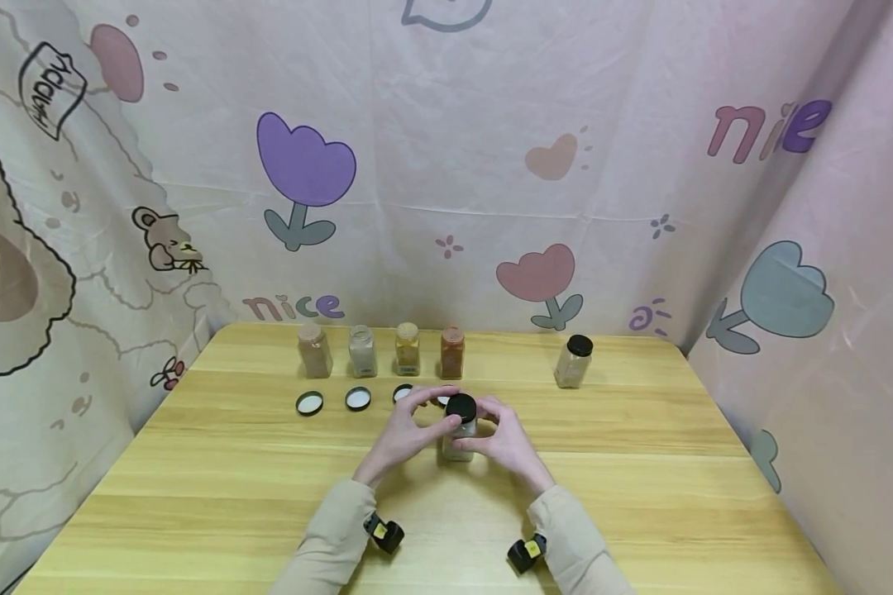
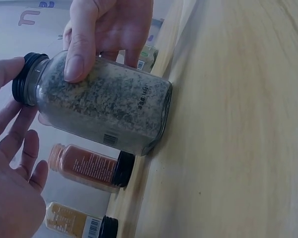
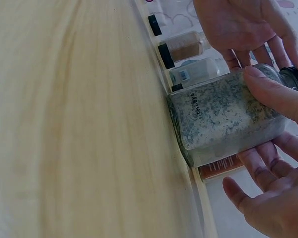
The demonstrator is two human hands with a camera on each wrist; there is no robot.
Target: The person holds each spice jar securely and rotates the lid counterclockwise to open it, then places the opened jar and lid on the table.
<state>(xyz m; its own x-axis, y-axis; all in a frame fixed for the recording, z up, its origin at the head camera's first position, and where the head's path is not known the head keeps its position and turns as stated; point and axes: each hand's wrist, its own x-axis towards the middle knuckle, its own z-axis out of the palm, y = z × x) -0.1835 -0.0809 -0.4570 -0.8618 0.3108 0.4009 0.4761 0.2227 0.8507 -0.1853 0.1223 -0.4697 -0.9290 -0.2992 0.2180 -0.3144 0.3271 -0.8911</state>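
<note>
A clear glass jar (image 2: 109, 104) of grey-green flaky contents stands on the table in front of the person, its black lid (image 1: 461, 407) on top. The left hand (image 1: 405, 431) pinches that lid between thumb and fingers. Around the jar's body, the right hand (image 1: 508, 442) grips with its thumb across the near side, as the left wrist view shows. Behind the hands, several black lids with white liners lie on the table; the leftmost lid (image 1: 309, 403) shows fully, while the rightmost is partly hidden by the left hand.
Several uncapped jars form a row at the back: a pinkish-brown jar (image 1: 315, 351), a whitish jar (image 1: 362, 352), a yellow jar (image 1: 408, 350) and an orange-red jar (image 1: 452, 354). Further right stands a black-capped jar (image 1: 573, 364). A printed curtain (image 1: 432, 182) hangs behind the wooden table (image 1: 216, 487).
</note>
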